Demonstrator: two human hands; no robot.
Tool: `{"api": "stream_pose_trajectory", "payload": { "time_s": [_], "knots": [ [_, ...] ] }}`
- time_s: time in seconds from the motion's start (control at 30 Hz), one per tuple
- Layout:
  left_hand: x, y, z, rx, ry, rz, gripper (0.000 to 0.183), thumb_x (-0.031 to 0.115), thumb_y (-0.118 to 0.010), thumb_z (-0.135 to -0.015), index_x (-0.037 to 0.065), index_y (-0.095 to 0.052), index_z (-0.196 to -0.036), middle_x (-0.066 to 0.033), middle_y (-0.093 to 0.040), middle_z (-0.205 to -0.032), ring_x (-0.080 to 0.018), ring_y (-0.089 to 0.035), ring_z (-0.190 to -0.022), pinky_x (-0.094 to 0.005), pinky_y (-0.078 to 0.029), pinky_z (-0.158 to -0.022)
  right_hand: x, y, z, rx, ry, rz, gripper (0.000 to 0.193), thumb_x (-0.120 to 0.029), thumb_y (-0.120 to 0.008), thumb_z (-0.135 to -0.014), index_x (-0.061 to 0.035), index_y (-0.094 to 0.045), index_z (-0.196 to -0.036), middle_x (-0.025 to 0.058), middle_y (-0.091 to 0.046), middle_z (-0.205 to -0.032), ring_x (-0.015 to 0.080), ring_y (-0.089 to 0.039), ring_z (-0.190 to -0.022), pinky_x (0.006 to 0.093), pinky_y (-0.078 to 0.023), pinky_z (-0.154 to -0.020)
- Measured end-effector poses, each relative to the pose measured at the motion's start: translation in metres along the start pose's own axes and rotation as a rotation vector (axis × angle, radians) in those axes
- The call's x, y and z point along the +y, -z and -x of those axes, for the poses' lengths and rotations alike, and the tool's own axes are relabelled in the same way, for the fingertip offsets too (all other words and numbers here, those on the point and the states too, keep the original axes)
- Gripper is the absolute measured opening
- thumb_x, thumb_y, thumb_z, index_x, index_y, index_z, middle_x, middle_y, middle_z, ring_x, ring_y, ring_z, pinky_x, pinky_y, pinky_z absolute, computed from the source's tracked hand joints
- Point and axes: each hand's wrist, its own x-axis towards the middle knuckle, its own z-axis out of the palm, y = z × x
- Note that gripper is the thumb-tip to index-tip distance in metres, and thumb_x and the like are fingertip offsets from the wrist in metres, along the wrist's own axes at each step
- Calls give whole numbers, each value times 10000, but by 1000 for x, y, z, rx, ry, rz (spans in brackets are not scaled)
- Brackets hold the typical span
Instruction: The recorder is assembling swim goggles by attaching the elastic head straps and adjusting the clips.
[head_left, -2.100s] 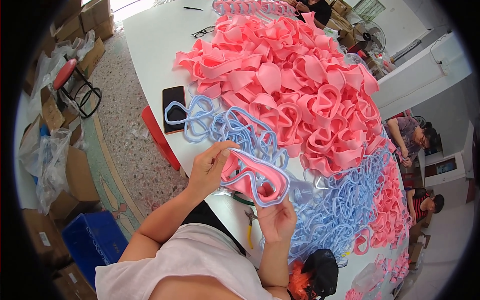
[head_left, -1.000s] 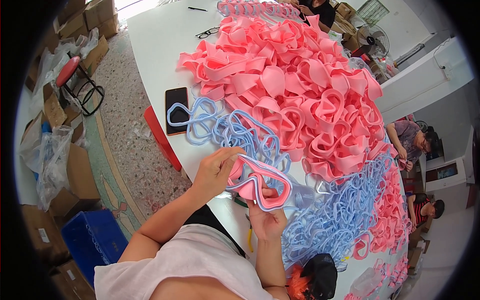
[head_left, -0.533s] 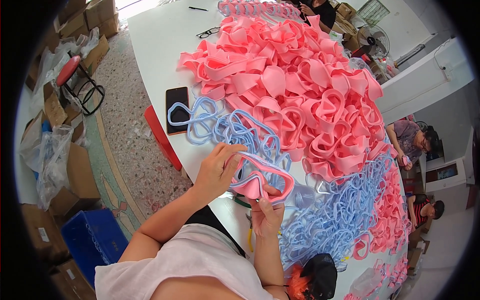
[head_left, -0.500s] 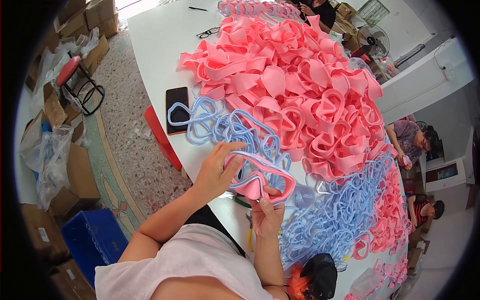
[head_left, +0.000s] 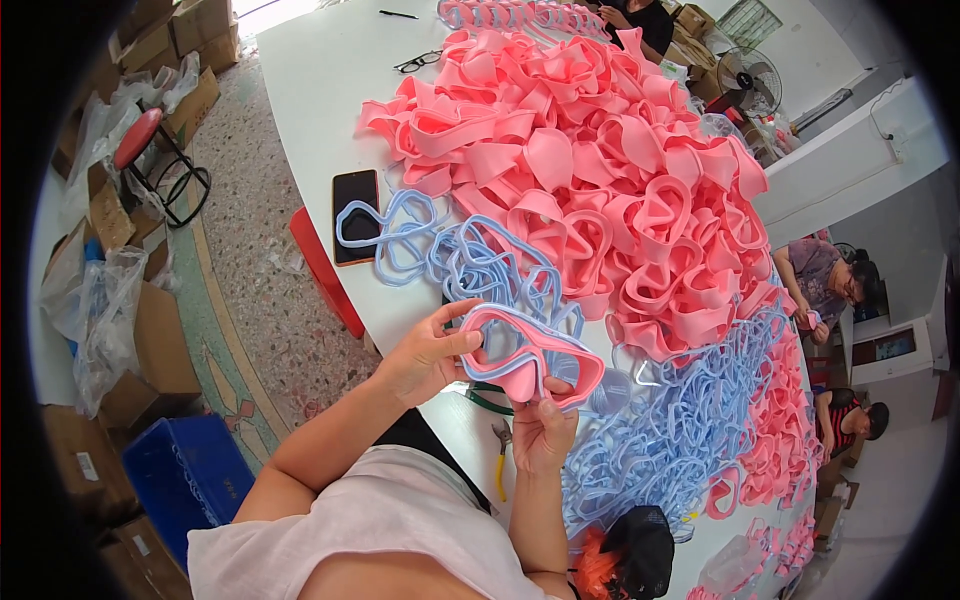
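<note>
Between my two hands I hold a pink goggle skirt (head_left: 522, 384) with a light-blue and white rim along its edge. My left hand (head_left: 425, 355) pinches its left end between thumb and fingers. My right hand (head_left: 545, 435) grips the lower edge near the nose part, with the thumb in front and fingertips showing inside the opening. Just beyond the piece lies a loose bunch of light-blue goggle rims (head_left: 470, 255). A larger heap of blue rims (head_left: 660, 430) spreads to the right of my right hand.
A big pile of pink skirts (head_left: 570, 190) covers the white table (head_left: 305, 85). A phone (head_left: 355, 185), glasses (head_left: 417, 62), yellow-handled cutters (head_left: 501, 465) and a black bag (head_left: 640, 560) lie around. A blue crate (head_left: 185, 475) stands on the floor at left. Other people sit along the table.
The goggle skirt has turned to face me more and its openings show wider. My left hand has shifted slightly down, and my right hand slightly right.
</note>
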Motion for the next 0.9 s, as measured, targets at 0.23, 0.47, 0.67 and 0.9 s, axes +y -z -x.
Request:
{"api": "stream_pose_trajectory", "payload": {
  "time_s": [0.23, 0.47, 0.67, 0.9],
  "knots": [
    [-12, -2, -3, 25, -46, 161, 449, 48, -668, -839, 69, -489, -1250, -28, -607, -931, -123, -600, -735, -267, -536, -695, 12, 8, 1, 54, 19, -122, 189, -8, -681, -798, 20, -610, -971, 168, -645, -1036, 279, -654, -969, 448, -536, -912],
    [-11, 5, -9, -37, 23, 225, 386, 54, -651, -849, 62, -503, -1206, -21, -607, -820, -112, -591, -696, -275, -515, -683, 17, 9, 2, 112, -40, -169, 191, -3, -698, -753, -29, -662, -939, 95, -690, -994, 269, -645, -1038, 526, -480, -990],
    [-8, -22, 6, 74, -96, 41, 426, 56, -616, -885, 59, -470, -1285, -45, -589, -926, -120, -571, -779, -255, -483, -691, 4, -7, -3, 2, -152, -295, 156, -51, -678, -777, -51, -624, -923, 141, -639, -1124, 321, -537, -1197, 600, -354, -1065],
    [-27, -22, 2, 128, -325, -398, 341, 124, -549, -946, 61, -532, -1280, -17, -582, -877, -71, -539, -746, -216, -454, -665, 3, 1, -5, 9, -158, -388, 176, -66, -663, -793, -49, -616, -962, 161, -601, -1206, 330, -507, -1232, 625, -352, -1051]
  ]
}}
